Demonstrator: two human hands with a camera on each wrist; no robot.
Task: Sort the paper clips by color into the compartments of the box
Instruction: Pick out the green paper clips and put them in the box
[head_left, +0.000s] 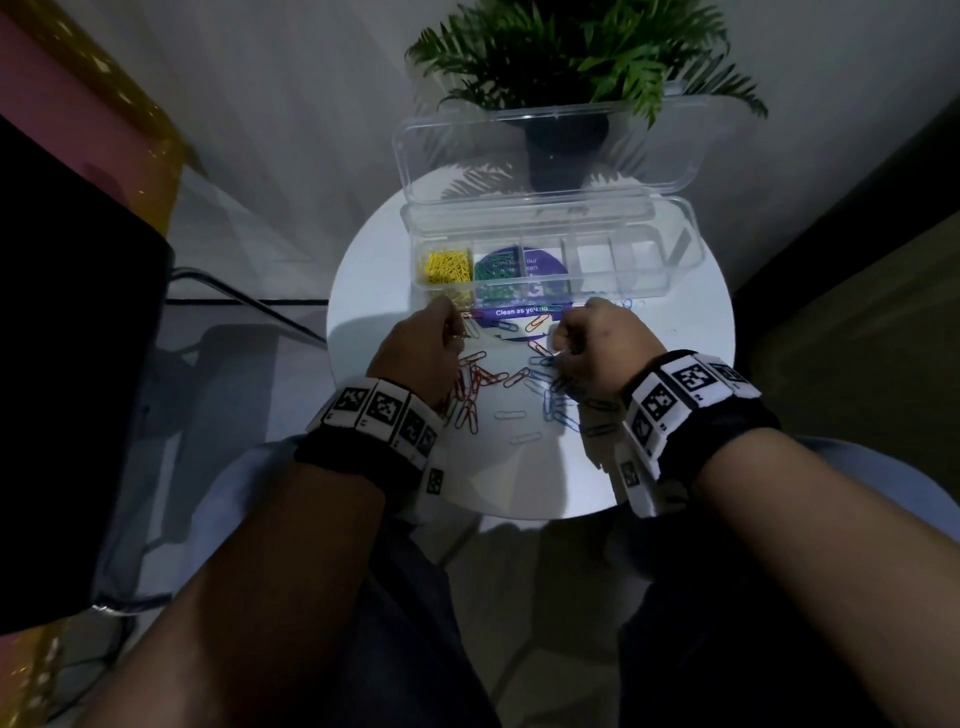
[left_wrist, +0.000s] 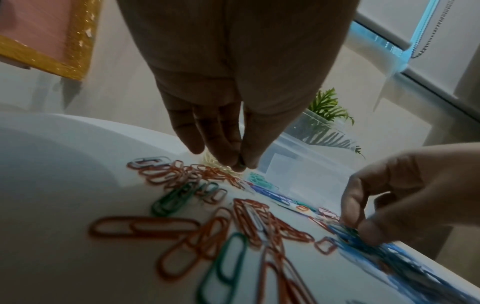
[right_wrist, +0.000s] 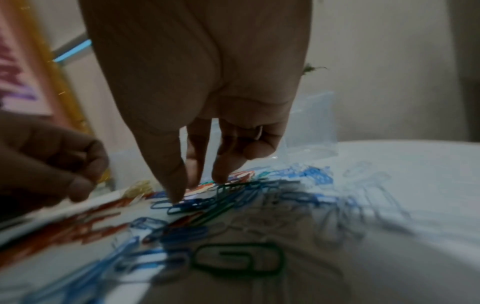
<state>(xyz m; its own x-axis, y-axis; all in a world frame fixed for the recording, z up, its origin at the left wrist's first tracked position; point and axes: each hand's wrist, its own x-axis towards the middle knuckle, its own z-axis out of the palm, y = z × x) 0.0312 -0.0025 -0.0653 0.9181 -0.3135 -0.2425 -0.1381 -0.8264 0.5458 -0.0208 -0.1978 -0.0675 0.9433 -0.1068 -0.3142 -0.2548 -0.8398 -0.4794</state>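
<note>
Clear compartment box (head_left: 545, 270), lid raised, stands on the round white table (head_left: 675, 467); its two leftmost compartments hold yellow clips (head_left: 447, 267) and green clips (head_left: 496, 283). Before the box, left hand (head_left: 421, 348) pinches fingertips together above red clips (left_wrist: 233, 226); right hand (head_left: 597, 343) pinches blue clips (right_wrist: 187, 205)

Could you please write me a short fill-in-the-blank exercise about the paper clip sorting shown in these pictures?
1. The leftmost compartment of the clear box holds ____ clips.
2. The compartment right beside the yellow clips holds ____ clips.
3. Loose clips under the left hand are mostly ____.
4. The pile under the right hand is mostly ____.

Missing words: yellow; green; red; blue
</note>
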